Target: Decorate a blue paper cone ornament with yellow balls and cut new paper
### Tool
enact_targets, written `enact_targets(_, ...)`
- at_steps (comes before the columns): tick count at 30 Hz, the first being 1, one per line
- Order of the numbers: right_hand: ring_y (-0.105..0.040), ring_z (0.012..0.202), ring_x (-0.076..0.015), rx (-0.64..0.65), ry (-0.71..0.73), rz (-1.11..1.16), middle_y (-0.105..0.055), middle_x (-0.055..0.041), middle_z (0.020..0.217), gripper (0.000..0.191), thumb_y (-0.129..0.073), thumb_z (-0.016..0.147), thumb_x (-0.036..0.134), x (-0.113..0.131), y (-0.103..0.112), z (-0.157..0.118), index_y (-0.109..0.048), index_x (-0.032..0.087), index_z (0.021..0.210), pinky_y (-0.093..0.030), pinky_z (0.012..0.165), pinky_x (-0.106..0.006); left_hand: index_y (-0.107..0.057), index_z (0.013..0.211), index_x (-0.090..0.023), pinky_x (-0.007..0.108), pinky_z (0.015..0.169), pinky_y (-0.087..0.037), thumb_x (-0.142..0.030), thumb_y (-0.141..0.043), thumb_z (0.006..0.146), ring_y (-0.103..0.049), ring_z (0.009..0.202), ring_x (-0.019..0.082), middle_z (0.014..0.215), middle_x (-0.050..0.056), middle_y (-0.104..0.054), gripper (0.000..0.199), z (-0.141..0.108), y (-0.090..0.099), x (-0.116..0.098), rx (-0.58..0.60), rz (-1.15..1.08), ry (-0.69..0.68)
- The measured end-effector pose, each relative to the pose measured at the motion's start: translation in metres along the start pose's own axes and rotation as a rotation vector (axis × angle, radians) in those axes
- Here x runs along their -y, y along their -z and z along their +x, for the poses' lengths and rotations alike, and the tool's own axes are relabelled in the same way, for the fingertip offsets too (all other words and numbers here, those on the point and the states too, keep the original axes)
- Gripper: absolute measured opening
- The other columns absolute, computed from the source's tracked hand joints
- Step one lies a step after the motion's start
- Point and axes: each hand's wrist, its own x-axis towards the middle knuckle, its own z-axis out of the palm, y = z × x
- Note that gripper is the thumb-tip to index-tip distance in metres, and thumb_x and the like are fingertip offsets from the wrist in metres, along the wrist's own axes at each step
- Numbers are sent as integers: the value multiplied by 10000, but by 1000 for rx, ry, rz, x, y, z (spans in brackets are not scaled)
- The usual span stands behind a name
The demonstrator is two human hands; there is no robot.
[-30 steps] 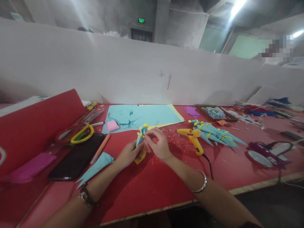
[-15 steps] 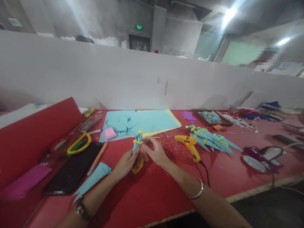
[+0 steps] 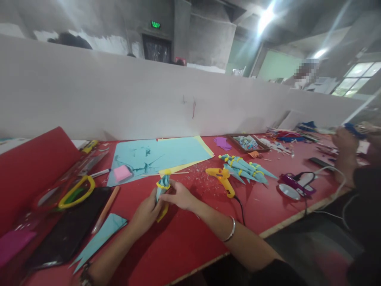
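My left hand [image 3: 148, 214] is wrapped round a light-blue paper cone [image 3: 161, 191] with yellow beaded trim and a yellow ball on its tip; the cone stands nearly upright. From the right, my right hand [image 3: 178, 194] has its fingers closed against the cone just below the trim. A yellow piece [image 3: 162, 213] shows under the hands, its kind hard to make out. Right of them lies a yellow glue gun [image 3: 223, 180] with a black cord. Behind it is a pile of similar trimmed blue cones [image 3: 244, 169]. A plain blue folded paper [image 3: 99, 238] lies beside my left forearm.
Blue paper sheets [image 3: 172, 155] and a pink pad [image 3: 122, 173] lie ahead. At left are a black phone [image 3: 68, 226], an orange stick [image 3: 106, 208] and yellow-handled scissors [image 3: 76, 192]. A scrap tray [image 3: 247, 143], a purple device [image 3: 297, 184] and another person's hand [image 3: 345, 141] are at right.
The camera view has swung right, bringing another person's hands and arm into view. My right hand's fingers have closed in on the cone.
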Motion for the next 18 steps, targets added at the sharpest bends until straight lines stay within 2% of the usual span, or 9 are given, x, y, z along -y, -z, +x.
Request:
enact_targets(4, -544, 793, -150, -15, -35, 28, -593, -7, 859, 411, -695, 568, 355, 0, -1, 0, -562, 171, 910, -419, 772, -301, -426, 1088, -160, 290, 627, -434, -443, -294, 803, -609, 721, 216, 748, 53, -641, 422, 1, 0, 3, 37, 49, -48)
enact_targets(11, -549, 795, -144, 54, -29, 99, -598, -9, 853, 446, -705, 537, 410, 10, -4, -3, -596, 170, 897, -422, 778, -302, -526, 897, -175, 290, 628, -434, -408, -304, 784, -609, 716, 218, 801, 70, -662, 341, 3, 0, 4, 35, 111, -86)
enact_targets(14, -551, 733, -124, 75, -32, 152, -598, 5, 806, 441, -701, 522, 447, 14, -4, -2, -608, 175, 857, -442, 716, -276, -540, 844, -173, 281, 617, -430, -437, -370, 764, -590, 683, 206, 743, 51, -647, 324, 0, 2, 3, 38, 64, -94)
enact_targets(18, -502, 570, -86, 107, -38, 135, -575, 20, 682, 391, -646, 591, 478, 28, 3, -2, -625, 177, 840, -425, 566, -233, -523, 926, -161, 263, 605, -427, -457, -465, 728, -549, 644, 172, 715, 21, -608, 361, -2, 12, 0, 61, -115, -107)
